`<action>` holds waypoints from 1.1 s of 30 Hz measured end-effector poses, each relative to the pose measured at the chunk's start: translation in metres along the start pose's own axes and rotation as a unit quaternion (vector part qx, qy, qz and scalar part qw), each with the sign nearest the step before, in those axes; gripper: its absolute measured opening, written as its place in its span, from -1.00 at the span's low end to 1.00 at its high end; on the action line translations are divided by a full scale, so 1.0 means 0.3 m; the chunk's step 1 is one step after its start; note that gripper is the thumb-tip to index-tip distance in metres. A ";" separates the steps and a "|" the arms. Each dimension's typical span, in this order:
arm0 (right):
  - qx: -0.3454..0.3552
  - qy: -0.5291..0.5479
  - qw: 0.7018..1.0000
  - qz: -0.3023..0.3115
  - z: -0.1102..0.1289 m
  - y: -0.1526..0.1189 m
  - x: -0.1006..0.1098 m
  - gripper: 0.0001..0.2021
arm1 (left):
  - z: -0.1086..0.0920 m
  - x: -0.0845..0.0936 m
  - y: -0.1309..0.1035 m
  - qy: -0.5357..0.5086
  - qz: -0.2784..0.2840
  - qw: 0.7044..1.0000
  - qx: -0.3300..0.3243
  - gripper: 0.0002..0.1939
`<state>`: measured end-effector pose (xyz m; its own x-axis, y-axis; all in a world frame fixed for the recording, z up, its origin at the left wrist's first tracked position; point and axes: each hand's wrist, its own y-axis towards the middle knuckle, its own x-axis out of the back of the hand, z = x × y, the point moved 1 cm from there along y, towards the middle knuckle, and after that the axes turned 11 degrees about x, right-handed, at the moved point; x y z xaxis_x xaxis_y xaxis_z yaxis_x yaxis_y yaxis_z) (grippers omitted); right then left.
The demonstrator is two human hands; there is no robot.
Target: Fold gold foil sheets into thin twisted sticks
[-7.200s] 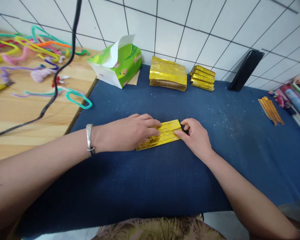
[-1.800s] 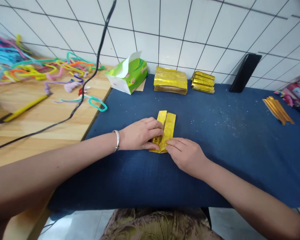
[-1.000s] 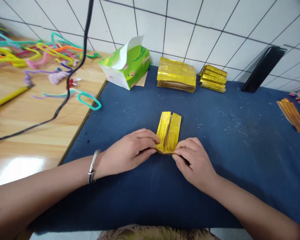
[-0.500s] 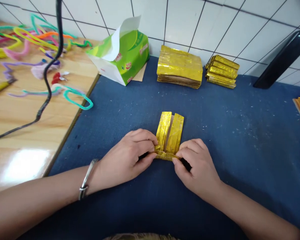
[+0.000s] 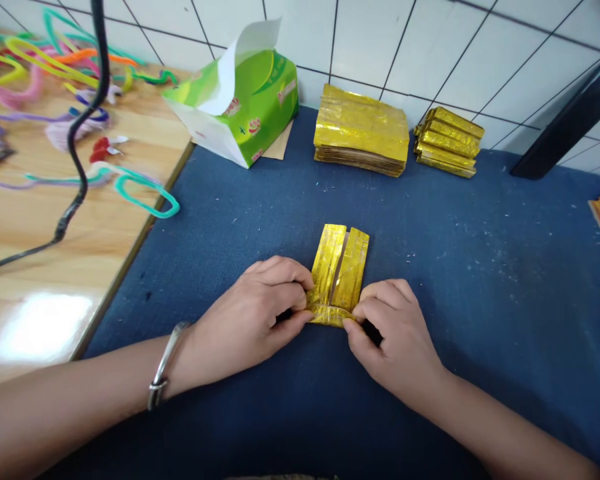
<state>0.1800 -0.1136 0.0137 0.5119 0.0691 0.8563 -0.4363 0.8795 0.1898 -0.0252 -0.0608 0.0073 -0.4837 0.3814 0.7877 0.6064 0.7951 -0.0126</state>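
A gold foil paper [image 5: 350, 270] lies on the dark blue table surface, its two long sides folded in so that a narrow gap runs down the middle. Its near end is turned up in a small fold. My left hand [image 5: 260, 310] pinches the near left corner between thumb and fingers. At the near right corner, my right hand [image 5: 395, 330] pinches the same fold, thumb in front. The fingertips partly cover both corners.
Behind the paper stand a thick stack of gold sheets [image 5: 361, 127], a smaller pleated gold pile [image 5: 449, 141] and a green tissue pack [image 5: 265, 100]. A black cable [image 5: 83, 133] crosses the wooden table [image 5: 145, 147], with colourful pipe cleaners. A black stand [image 5: 565, 123] leans at right.
The near end of the gold paper lies flatter and slightly closer to me. Both hands keep their pinch with little movement, and the view has shifted slightly.
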 end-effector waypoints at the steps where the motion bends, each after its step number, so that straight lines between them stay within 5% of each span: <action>1: -0.001 0.000 1.000 0.000 -0.001 0.002 0.001 -0.87 | 0.000 0.000 0.000 0.002 0.001 1.000 0.000 -0.88; 15: -0.046 0.027 0.999 0.006 -0.014 -0.003 0.014 -0.92 | -0.001 0.007 -0.003 0.062 -0.017 0.998 -0.017 -0.90; 22: -0.053 0.053 0.997 0.012 -0.025 -0.009 0.025 -0.87 | -0.027 0.000 -0.027 0.162 0.001 0.972 -0.171 -0.73; 28: 0.041 -0.041 0.998 -0.014 0.007 -0.038 0.020 -0.86 | -0.078 0.004 -0.053 0.278 -0.033 0.931 -0.233 -0.69; 33: 0.133 -0.168 0.976 -0.024 0.053 -0.079 0.015 -0.74 | -0.122 -0.011 -0.113 0.360 -0.062 0.904 -0.221 -0.64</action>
<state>0.1809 -0.1414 0.0208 0.2841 -0.1664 0.9442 -0.6182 0.7210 0.3131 -0.0211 -0.1063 0.0275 -0.1244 -0.2302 0.9652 0.8458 0.4840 0.2245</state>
